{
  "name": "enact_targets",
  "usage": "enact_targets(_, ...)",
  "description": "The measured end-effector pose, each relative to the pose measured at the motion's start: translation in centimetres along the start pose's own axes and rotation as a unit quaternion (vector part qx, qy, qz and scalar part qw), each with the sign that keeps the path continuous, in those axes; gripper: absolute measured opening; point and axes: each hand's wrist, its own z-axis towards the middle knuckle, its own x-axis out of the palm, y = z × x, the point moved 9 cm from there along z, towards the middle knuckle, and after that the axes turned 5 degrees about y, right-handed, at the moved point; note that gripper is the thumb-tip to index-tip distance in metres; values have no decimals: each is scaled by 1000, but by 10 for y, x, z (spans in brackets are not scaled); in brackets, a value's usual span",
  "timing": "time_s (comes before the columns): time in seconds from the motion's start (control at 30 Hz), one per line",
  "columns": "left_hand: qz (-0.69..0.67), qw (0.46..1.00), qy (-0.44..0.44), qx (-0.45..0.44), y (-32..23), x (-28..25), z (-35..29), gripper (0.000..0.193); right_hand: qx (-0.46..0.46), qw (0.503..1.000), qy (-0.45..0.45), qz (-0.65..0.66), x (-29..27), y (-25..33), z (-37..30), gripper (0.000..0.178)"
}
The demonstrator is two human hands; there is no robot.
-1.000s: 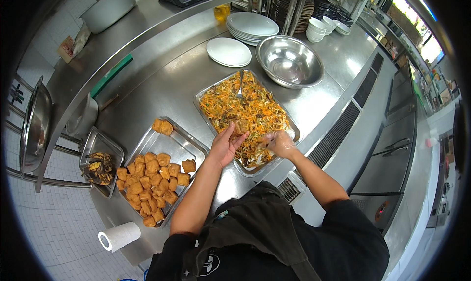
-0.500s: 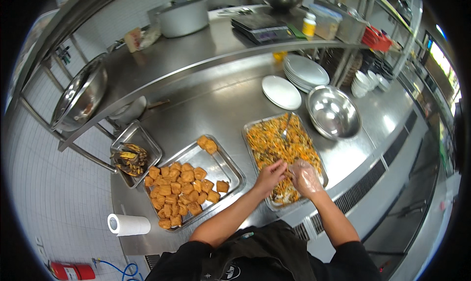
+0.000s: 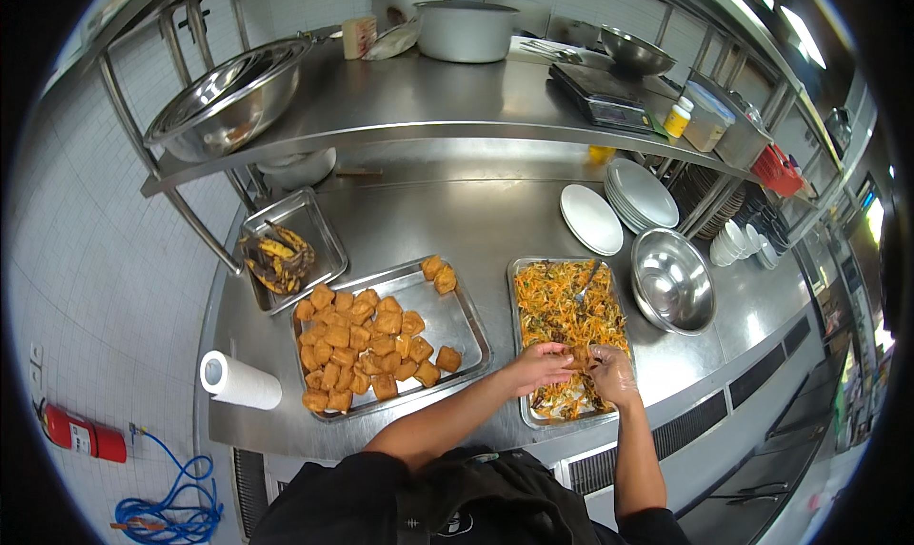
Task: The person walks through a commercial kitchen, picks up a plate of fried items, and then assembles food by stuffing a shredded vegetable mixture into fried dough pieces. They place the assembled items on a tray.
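Note:
Over the near part of a metal tray point(image 3: 520, 340) of shredded vegetable filling, my two hands meet. My left hand point(image 3: 541, 368) is bare, its fingers closed on a brown fried tofu piece point(image 3: 579, 357). My right hand point(image 3: 613, 377), in a clear plastic glove, has its fingers bent in against the right side of the piece; whether they pinch filling is too small to tell. Orange and pale shreds make up the filling point(image 3: 562, 307), and a metal utensil point(image 3: 587, 283) rests in its far part. To the left, a larger tray point(image 3: 468, 321) carries many fried tofu pieces point(image 3: 367, 340).
A small tray point(image 3: 328, 231) of dark-spotted bananas point(image 3: 278, 259) stands at the left, near a paper roll point(image 3: 243, 381). Right of the filling are a steel bowl point(image 3: 672, 280) and white plates point(image 3: 592, 219). A steel shelf point(image 3: 428, 112) with a pot and scale spans the back.
The view has swung, shifting the whole scene. My hands stay over the filling tray; the brown piece between them now shows more plainly, with my left fingers more extended along it.

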Motion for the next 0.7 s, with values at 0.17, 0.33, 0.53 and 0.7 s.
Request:
enact_targets(0.17,-45,999,11,14,-3,-5,-7,46,98,980,71,157,5,-11,0,11)
enact_targets(0.33,-35,998,32,38,-8,5,-12,45,92,985,-7,147,0,3,2,10)
enact_targets(0.53,-71,995,20,73,2,6,-15,36,95,962,-13,257,13,12,-8,46)
enact_targets(0.7,-67,993,0,100,6,-1,-20,31,60,979,8,197,22,10,-3,46)
